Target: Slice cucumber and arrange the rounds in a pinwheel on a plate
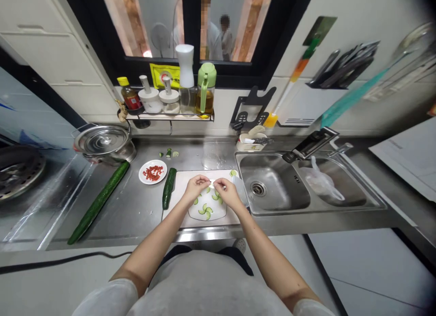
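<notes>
My left hand [197,187] and my right hand [226,190] meet over a white plate [218,214] on a pale cutting board [182,216]. Both hands are closed in a pinch, fingertips almost touching, on a small pale cucumber slice [211,184] between them. Cucumber slices [205,211] form a fan near the plate's front edge, and more slices [217,196] lie under my right hand. Left of the board rests a cut cucumber [169,188]. A round slice [233,173] sits at the board's far right corner. My fingers partly hide the plate's far side.
A small dish [142,178] with red bits and a whole cucumber [98,202] are to the left, by a lidded steel pot [105,141]. Cucumber ends [168,152] lie behind. The double sink [279,184] is at right. A condiment rack [170,117] hangs below the window.
</notes>
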Action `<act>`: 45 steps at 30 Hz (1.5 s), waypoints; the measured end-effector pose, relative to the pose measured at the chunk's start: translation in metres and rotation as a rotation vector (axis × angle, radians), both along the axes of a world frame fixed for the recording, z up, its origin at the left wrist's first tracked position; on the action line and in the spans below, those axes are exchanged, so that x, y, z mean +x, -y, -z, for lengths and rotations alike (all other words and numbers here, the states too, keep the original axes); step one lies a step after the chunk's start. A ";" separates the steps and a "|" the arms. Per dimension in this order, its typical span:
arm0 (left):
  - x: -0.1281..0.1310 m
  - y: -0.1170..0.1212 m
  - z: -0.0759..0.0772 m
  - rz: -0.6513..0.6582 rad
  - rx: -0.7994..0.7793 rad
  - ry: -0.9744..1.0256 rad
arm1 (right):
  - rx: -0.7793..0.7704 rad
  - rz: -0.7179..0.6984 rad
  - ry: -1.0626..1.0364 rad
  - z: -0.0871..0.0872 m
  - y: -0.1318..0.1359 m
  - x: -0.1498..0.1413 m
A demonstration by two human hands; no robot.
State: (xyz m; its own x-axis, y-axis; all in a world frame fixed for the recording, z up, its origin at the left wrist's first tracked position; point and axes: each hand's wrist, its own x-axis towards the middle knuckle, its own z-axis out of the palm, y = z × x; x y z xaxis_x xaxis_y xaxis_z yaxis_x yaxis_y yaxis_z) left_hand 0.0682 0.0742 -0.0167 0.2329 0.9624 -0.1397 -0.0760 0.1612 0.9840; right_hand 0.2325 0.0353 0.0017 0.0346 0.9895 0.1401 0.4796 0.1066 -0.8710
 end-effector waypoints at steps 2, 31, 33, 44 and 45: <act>0.013 0.006 0.002 0.004 0.003 0.008 | -0.005 0.012 -0.018 0.000 0.000 -0.001; 0.035 0.023 0.013 0.247 0.184 -0.956 | -0.195 -0.075 0.662 0.041 0.026 0.028; 0.039 0.022 0.011 0.291 0.195 -1.021 | -0.226 -0.090 0.704 0.040 0.025 0.027; 0.050 0.021 0.013 0.367 0.212 -1.136 | -0.264 -0.131 0.815 0.039 0.024 0.024; 0.050 0.021 0.013 0.369 0.214 -1.137 | -0.261 -0.127 0.818 0.039 0.024 0.024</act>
State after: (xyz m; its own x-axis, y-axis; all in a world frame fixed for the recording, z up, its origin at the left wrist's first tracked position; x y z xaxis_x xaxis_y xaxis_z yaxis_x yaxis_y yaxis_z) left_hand 0.1180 0.0532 -0.0302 0.3457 0.8928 -0.2887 0.8644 -0.1832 0.4682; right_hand 0.2562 0.0117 -0.0374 -0.0911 0.9830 -0.1595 0.9641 0.0470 -0.2614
